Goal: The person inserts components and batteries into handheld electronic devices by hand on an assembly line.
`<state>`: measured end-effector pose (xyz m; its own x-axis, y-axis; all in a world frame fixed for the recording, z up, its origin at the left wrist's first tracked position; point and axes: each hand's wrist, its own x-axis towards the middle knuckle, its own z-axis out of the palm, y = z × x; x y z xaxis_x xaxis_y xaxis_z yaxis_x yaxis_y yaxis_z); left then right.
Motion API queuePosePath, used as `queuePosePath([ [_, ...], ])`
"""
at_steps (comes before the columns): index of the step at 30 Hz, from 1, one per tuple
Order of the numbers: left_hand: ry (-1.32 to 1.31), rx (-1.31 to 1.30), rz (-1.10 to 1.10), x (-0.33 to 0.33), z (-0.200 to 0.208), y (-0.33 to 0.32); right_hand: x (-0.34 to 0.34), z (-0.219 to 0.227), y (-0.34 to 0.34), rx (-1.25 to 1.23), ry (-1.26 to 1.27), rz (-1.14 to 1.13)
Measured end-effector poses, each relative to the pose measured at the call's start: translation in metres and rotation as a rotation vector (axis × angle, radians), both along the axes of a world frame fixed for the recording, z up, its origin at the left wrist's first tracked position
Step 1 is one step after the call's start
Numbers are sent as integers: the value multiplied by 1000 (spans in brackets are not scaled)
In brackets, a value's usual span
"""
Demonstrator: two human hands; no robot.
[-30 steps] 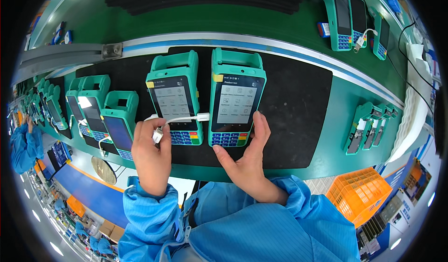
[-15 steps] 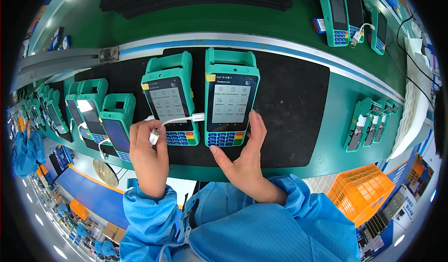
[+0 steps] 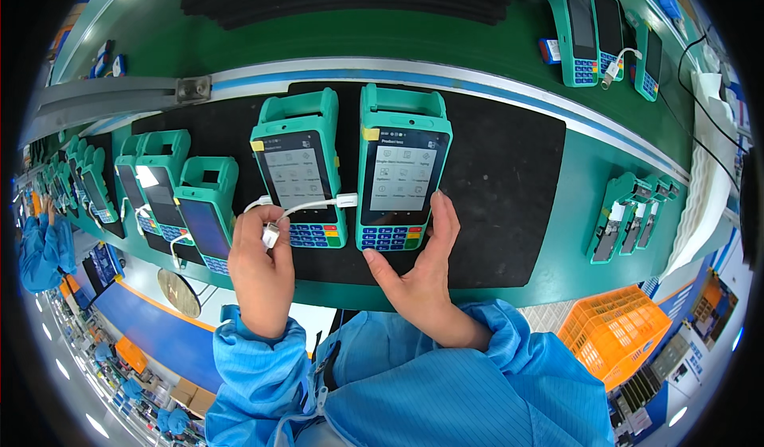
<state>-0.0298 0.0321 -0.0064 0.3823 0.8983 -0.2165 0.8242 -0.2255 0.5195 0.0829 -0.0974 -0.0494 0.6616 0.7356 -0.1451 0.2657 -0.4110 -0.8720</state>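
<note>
A green card payment terminal [image 3: 403, 169] lies face up on the black mat, its screen lit with a menu of icons. My right hand [image 3: 422, 276] grips its lower end, thumb at the bottom left corner and fingers along the right side. A short white cable [image 3: 310, 204] has one plug [image 3: 347, 200] against this terminal's left side. Between thumb and fingers my left hand [image 3: 264, 280] pinches the cable's other white connector [image 3: 271, 235]. Just left lies a second green terminal [image 3: 298, 169], also lit; my left hand is by its lower left corner, partly covering it.
Several more terminals [image 3: 204, 224] with white cables line the bench to the left. Opened terminals [image 3: 611, 228] lie at the right. Beyond the blue-white rail [image 3: 446, 81], more terminals [image 3: 579, 37] stand on the far surface. An orange crate [image 3: 613, 332] is below the bench at right.
The whole scene has shifted slightly to the right in the picture. Both hands keep the same holds on the connector and the terminal.
</note>
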Motion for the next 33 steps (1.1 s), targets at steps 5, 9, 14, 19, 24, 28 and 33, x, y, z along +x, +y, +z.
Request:
queuePosePath([
  [5,-56,-15,-9,-4,-1,-1,0,-1,-1,14,37,4],
  [9,-58,-29,-35,-4,-1,0,-1,-3,-3,1,43,11],
  [14,-98,-87,-68,-9,4,0,-4,-2,-1,-39,-30,25],
  [19,-178,-92,-75,-12,5,-2,-8,-2,2,-63,-25,4],
  [24,-207,-95,-73,-15,2,0,-12,-4,5,-77,-37,-14],
  [28,-178,-108,-80,-15,4,1,-13,-5,10,-80,-84,-52],
  [33,-135,-117,-67,-27,2,0,-14,-3,15,-90,-105,-48],
])
